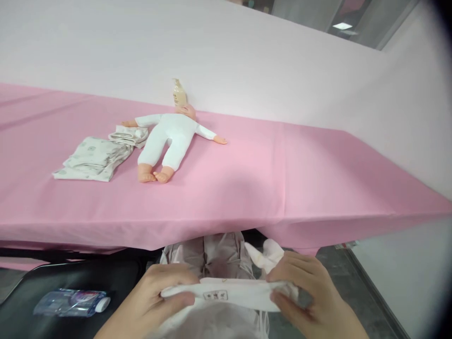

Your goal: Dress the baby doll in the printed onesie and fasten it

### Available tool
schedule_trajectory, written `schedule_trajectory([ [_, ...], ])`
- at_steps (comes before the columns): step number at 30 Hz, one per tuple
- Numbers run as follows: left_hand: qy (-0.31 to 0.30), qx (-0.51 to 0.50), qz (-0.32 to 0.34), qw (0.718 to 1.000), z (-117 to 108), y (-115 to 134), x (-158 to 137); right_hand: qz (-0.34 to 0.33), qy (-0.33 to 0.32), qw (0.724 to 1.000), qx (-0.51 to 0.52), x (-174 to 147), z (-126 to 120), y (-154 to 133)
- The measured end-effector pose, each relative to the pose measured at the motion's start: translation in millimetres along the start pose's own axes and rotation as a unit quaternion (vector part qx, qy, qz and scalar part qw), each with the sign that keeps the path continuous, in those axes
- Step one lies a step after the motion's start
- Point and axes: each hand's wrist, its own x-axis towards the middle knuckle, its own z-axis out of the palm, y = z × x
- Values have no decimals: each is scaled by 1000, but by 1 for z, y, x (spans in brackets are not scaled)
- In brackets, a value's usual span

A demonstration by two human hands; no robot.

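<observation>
My left hand [164, 294] and my right hand [307, 289] are closed on a white cloth [243, 294], pulled into a band between them above my lap. A small dark printed box shows on the band, and loose parts of the cloth hang below it and stick up by my right fingers. Whether it is a garment I cannot tell. Beyond my hands, a baby doll [173, 129] in a white suit lies on its back on the table, arms spread and feet toward me.
Folded pale patterned clothes [92, 157] and a smaller folded bundle [129, 135] lie left of the doll on the pink tablecloth [229, 202]. A pump bottle [179, 94] stands by the wall. On a black chair [116, 278] at lower left lies a clear plastic bottle [72, 302].
</observation>
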Motion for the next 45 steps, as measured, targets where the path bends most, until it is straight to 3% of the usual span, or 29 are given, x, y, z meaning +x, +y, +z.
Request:
schedule_trajectory([
  [3, 33, 10, -14, 999, -8, 6, -4, -28, 32, 998, -50, 5, 13, 4],
  [10, 139, -7, -75, 987, -10, 6, -16, 67, 58, 979, -183, -2, 43, 29],
  [14, 191, -18, -94, 977, -8, 4, -19, 66, 49, 981, -176, -3, 53, 43],
  [17, 202, 20, -76, 976, -3, 1, -16, 71, 48, 992, -94, -3, 58, 42],
  [20, 235, 70, -43, 969, 8, 1, -10, 85, 23, 990, 106, -4, 62, 36],
  [23, 271, 104, -39, 956, 19, 2, -6, 101, 3, 957, 272, -10, 66, 36],
  [27, 262, 127, -57, 955, 22, 0, -5, 166, 10, 927, 336, -18, 64, 53],
  [30, 245, 135, -50, 959, 21, -2, -8, 212, -36, 891, 401, -18, 62, 64],
  [32, 239, 149, -34, 959, 20, -5, -9, 242, -77, 881, 400, -15, 63, 66],
  [36, 235, 197, 16, 952, 19, -12, -9, 254, -127, 931, 230, -15, 70, 62],
  [40, 227, 269, 8, 936, 18, -17, -7, 163, -33, 982, 89, -20, 77, 62],
  [42, 225, 312, 4, 923, 18, -19, -8, 110, 9, 992, 56, -21, 78, 62],
  [45, 222, 347, -22, 911, 18, -22, -13, 83, 15, 996, 19, -20, 78, 61],
])
